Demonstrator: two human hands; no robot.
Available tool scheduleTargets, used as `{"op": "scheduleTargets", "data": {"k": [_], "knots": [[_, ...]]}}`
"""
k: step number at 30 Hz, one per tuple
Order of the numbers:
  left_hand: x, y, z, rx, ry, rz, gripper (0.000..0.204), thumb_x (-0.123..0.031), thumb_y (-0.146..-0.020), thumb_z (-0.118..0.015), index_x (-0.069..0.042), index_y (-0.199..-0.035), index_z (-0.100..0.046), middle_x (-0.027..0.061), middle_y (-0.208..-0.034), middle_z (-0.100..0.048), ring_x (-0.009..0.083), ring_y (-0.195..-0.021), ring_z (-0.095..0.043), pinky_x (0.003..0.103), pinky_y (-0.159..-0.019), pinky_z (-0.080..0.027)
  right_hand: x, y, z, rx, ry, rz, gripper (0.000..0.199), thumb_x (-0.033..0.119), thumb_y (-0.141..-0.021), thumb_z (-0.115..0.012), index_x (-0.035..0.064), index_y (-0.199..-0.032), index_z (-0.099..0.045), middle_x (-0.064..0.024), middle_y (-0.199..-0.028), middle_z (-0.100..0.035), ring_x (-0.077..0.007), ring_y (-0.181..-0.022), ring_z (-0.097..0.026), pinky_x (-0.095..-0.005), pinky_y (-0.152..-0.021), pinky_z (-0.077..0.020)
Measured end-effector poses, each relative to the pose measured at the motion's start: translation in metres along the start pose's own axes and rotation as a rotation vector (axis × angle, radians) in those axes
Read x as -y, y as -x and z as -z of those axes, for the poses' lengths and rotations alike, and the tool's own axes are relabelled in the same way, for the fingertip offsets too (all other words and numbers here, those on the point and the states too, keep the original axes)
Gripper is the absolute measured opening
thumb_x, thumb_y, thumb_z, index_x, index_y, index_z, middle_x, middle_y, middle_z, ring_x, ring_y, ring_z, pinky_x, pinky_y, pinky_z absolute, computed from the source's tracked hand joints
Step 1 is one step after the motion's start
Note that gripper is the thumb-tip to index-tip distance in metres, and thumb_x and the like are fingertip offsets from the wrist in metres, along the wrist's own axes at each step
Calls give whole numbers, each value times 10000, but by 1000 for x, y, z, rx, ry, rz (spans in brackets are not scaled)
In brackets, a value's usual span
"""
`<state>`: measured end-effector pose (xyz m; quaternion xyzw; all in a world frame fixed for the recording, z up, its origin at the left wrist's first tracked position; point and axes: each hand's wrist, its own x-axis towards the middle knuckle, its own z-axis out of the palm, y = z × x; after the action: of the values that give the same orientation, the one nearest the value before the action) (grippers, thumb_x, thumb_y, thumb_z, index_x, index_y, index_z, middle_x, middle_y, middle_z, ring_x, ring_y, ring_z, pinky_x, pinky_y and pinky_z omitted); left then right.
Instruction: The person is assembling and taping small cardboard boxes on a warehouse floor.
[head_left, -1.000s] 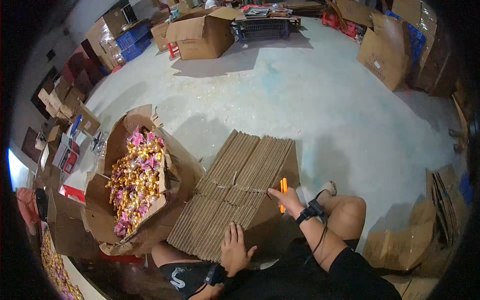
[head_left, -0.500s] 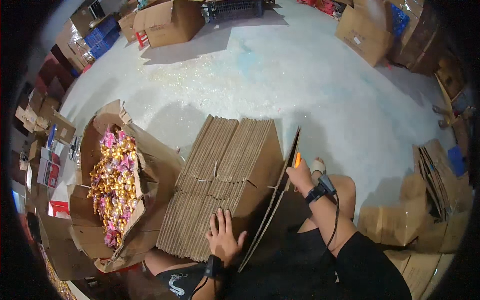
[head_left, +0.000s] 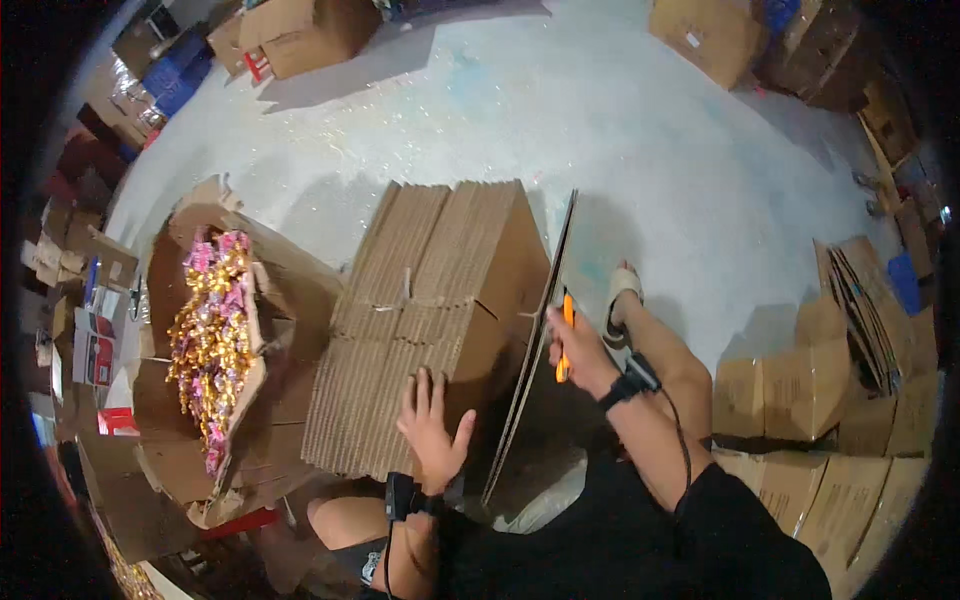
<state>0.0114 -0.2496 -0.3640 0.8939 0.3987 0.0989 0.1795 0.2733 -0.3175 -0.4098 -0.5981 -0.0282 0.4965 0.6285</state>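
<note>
Cardboard stack (head_left: pixel 400 350) stands at eleven o'clock, left hand (head_left: pixel 432 440) on its five-o'clock corner, fingers spread, grasping nothing, likely steadying it; right hand (head_left: pixel 582 350), one o'clock, clenches an orange cutter (head_left: pixel 569 308) beside a loose sheet (head_left: pixel 519 400). Pinching that too? Can't tell.

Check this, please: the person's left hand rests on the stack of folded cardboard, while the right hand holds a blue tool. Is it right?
Not entirely: the tool in the right hand is orange, not blue, as the head view shows. The left hand does rest on the stack of folded cardboard.
</note>
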Motion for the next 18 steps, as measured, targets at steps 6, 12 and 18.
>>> {"op": "scheduleTargets", "data": {"k": [6, 12, 18], "knots": [[-24, 42, 59, 100, 1091, 192, 475, -199, -954, -556, 17, -1359, -435, 167, -1365, -483, 287, -1246, -471, 396, -1047, -353, -9, 88, -77, 559, -9, 169, 263, 162, -1004, -482, 41, -1237, -477, -41, -968, -555, -113, -831, -564, -282, -755, -495], [-16, 119, 110, -94, 985, 371, 436, -184, -1036, -409, 23, -1413, -345, 105, -1346, -485, 178, -1203, -482, 303, -1022, -386, 4, 180, -180, 1009, 381, 504, 359, 251, -1015, -473, -8, -1263, -460, -119, -1007, -613, -186, -984, -616, -328, -829, -493], [-18, 183, 219, -571, 793, 677, 267, -242, -1018, -471, -10, -1132, -536, 60, -893, -577, 128, -775, -534, 264, -648, -436, -12, 180, -165, 1267, 421, 464, 443, 278, -967, -572, -9, -1282, -451, -152, -1055, -622, -232, -946, -635, -328, -821, -503]]}}
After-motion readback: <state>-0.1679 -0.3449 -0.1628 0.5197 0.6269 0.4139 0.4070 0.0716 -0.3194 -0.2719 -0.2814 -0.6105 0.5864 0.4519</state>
